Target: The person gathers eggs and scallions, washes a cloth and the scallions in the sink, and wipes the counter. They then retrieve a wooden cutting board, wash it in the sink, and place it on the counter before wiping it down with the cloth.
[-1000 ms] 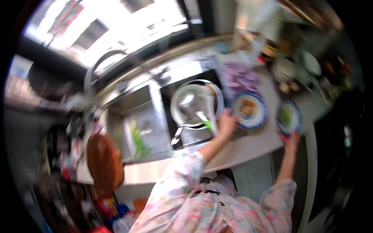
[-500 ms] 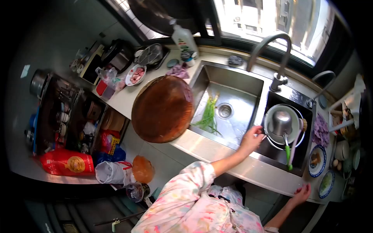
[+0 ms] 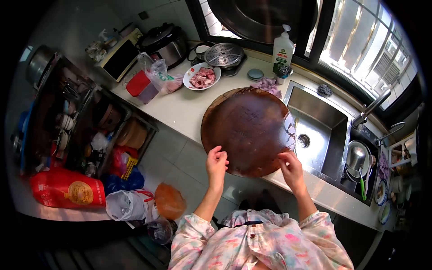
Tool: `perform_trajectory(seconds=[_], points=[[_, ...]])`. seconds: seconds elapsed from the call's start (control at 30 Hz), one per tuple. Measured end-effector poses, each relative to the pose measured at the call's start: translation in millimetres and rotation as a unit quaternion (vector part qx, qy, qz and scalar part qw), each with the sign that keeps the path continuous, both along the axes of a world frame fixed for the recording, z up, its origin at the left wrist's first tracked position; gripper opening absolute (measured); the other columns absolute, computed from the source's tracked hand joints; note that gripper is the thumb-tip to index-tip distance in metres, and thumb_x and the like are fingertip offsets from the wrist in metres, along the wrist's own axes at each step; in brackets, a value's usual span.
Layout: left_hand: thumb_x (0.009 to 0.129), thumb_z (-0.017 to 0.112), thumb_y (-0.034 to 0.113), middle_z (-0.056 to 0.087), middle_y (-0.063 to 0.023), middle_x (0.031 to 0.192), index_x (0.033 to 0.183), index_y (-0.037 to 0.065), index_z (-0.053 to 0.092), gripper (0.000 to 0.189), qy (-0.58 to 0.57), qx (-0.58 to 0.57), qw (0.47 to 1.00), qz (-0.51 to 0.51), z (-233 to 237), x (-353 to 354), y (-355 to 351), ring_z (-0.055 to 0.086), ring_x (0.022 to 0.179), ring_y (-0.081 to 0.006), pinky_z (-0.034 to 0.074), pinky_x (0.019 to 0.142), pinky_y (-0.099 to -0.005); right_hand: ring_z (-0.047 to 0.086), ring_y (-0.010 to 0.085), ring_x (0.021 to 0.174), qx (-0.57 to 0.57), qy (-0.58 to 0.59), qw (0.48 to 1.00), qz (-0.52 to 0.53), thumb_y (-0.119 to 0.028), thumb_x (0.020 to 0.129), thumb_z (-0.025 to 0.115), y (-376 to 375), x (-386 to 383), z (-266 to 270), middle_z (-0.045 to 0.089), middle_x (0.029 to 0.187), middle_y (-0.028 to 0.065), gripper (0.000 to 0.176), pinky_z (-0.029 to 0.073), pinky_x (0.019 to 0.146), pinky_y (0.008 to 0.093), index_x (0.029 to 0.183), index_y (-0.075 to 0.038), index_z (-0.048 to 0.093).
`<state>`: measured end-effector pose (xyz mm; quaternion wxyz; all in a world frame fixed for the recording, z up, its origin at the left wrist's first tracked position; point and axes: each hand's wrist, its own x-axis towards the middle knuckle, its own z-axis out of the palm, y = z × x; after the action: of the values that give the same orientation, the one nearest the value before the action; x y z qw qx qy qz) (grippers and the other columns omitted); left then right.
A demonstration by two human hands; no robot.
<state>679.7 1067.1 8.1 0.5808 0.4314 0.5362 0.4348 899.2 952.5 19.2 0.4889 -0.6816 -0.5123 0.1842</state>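
A large round wooden chopping board (image 3: 245, 130) lies across the counter and the sink's left rim, its front edge overhanging the counter. My left hand (image 3: 217, 165) is at the board's front left edge, fingers loosely bent and apart, holding nothing. At the front right edge, my right hand (image 3: 292, 171) hovers with curled fingers, also without anything in it. The board's surface is dark and looks wet, with a bright reflection on its right side. It covers the left part of the steel sink (image 3: 332, 153).
A bowl of raw meat (image 3: 202, 77), a plastic bag (image 3: 164, 78) and a red-lidded container (image 3: 141, 85) sit at the back left. A soap bottle (image 3: 282, 49) stands by the window. Right of the sink basin, a ladle (image 3: 355, 158) rests on nested bowls. Bags lie at lower left.
The view has swung left from the sinks to the chopping board. Both my hands have come over to the board's front edge. The scallions in the sink are now mostly hidden.
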Motion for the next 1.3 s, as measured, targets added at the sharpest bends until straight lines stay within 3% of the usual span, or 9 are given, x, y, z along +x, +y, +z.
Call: perform_trajectory(seconds=[0.13, 0.27, 0.37, 0.47, 0.53, 0.87, 1.0, 1.2, 1.3], points=[[0.084, 0.056, 0.008, 0.057, -0.0060, 0.089, 0.118, -0.001, 0.048, 0.035, -0.013, -0.054, 0.998, 0.028, -4.1, -30.9, 27.6, 0.051, 0.062, -0.0076, 0.042, 0.050, -0.0208, 0.059, 0.0266, 0.080, -0.005, -0.102, 0.995, 0.012, -0.002, 0.076, 0.061, 42.9, -21.0, 0.2, 0.058, 0.093, 0.0114, 0.016, 0.049, 0.068, 0.0328, 0.091, -0.003, 0.060], [0.084, 0.057, 0.008, 0.056, -0.0069, 0.094, 0.120, -0.001, 0.047, 0.038, -0.029, -0.061, 0.997, 0.028, -11.5, -53.0, 60.6, 0.051, 0.067, -0.0073, 0.042, 0.052, -0.0208, 0.053, 0.0356, 0.100, -0.008, -0.255, 0.954, -0.155, -0.008, 0.071, 0.065, 71.1, 4.9, -21.8, 0.054, 0.109, 0.0190, 0.031, 0.043, 0.087, 0.0408, 0.101, -0.003, 0.057], [0.083, 0.059, 0.010, 0.055, -0.0085, 0.098, 0.122, -0.001, 0.045, 0.043, 0.020, -0.067, 0.998, 0.013, -24.7, -59.8, 96.7, 0.050, 0.071, -0.0070, 0.042, 0.054, -0.0210, 0.048, 0.0338, 0.110, -0.041, -0.152, 0.957, -0.243, -0.012, 0.074, 0.065, 74.6, 39.2, -64.3, 0.050, 0.118, 0.0188, 0.048, 0.038, 0.094, 0.0378, 0.118, -0.002, 0.048], [0.080, 0.063, 0.014, 0.052, -0.0160, 0.116, 0.123, -0.007, 0.044, 0.052, -0.009, -0.021, 0.999, -0.042, -100.0, -55.9, 130.6, 0.054, 0.099, -0.0233, 0.045, 0.084, -0.0311, 0.046, 0.0201, 0.113, 0.007, 0.136, 0.961, -0.240, -0.010, 0.080, 0.062, 69.9, 60.8, -112.0, 0.045, 0.129, 0.0107, 0.060, 0.036, 0.096, 0.0320, 0.134, -0.005, 0.037], [0.075, 0.066, 0.015, 0.051, -0.0222, 0.119, 0.119, -0.009, 0.048, 0.052, 0.148, -0.036, 0.987, -0.058, -80.1, -50.2, 145.5, 0.048, 0.112, -0.0310, 0.038, 0.096, -0.0360, 0.044, 0.0199, 0.116, 0.038, 0.272, 0.936, -0.220, -0.010, 0.081, 0.061, 65.2, 67.9, -126.6, 0.045, 0.128, 0.0110, 0.058, 0.033, 0.099, 0.0305, 0.133, -0.003, 0.036], [0.078, 0.062, 0.018, 0.055, -0.0182, 0.107, 0.115, -0.002, 0.054, 0.043, 0.240, 0.107, 0.959, -0.106, -89.5, -43.1, 248.0, 0.052, 0.101, -0.0324, 0.041, 0.089, -0.0383, 0.046, 0.0197, 0.112, 0.054, 0.257, 0.898, -0.353, -0.013, 0.085, 0.059, 117.7, -21.5, -80.4, 0.045, 0.126, 0.0104, 0.056, 0.035, 0.097, 0.0305, 0.133, -0.004, 0.034], [0.080, 0.060, 0.009, 0.055, -0.0157, 0.112, 0.118, -0.005, 0.051, 0.041, 0.103, 0.038, 0.987, -0.117, -84.4, -42.4, 267.7, 0.051, 0.106, -0.0236, 0.039, 0.094, -0.0328, 0.047, 0.0191, 0.110, 0.038, 0.189, 0.899, -0.394, -0.009, 0.083, 0.061, 115.6, -30.7, -102.2, 0.047, 0.123, 0.0108, 0.060, 0.036, 0.095, 0.0294, 0.134, -0.003, 0.032], [0.082, 0.058, 0.008, 0.053, -0.0142, 0.116, 0.120, -0.004, 0.050, 0.041, 0.062, 0.010, 0.979, -0.194, -84.7, -57.9, 296.9, 0.050, 0.108, -0.0235, 0.037, 0.095, -0.0324, 0.053, 0.0172, 0.100, 0.008, 0.390, 0.783, -0.485, -0.014, 0.080, 0.066, 125.5, -48.7, -71.1, 0.054, 0.114, 0.0101, 0.051, 0.044, 0.085, 0.0260, 0.124, 0.000, 0.044], [0.081, 0.058, 0.008, 0.054, -0.0148, 0.115, 0.121, -0.005, 0.049, 0.043, 0.107, 0.013, 0.971, -0.213, -80.1, -62.5, 308.2, 0.050, 0.108, -0.0244, 0.038, 0.095, -0.0328, 0.054, 0.0176, 0.101, -0.019, 0.493, 0.758, -0.427, -0.028, 0.085, 0.059, 114.7, -78.9, -56.8, 0.056, 0.115, 0.0070, 0.044, 0.042, 0.089, 0.0298, 0.120, -0.003, 0.051]])
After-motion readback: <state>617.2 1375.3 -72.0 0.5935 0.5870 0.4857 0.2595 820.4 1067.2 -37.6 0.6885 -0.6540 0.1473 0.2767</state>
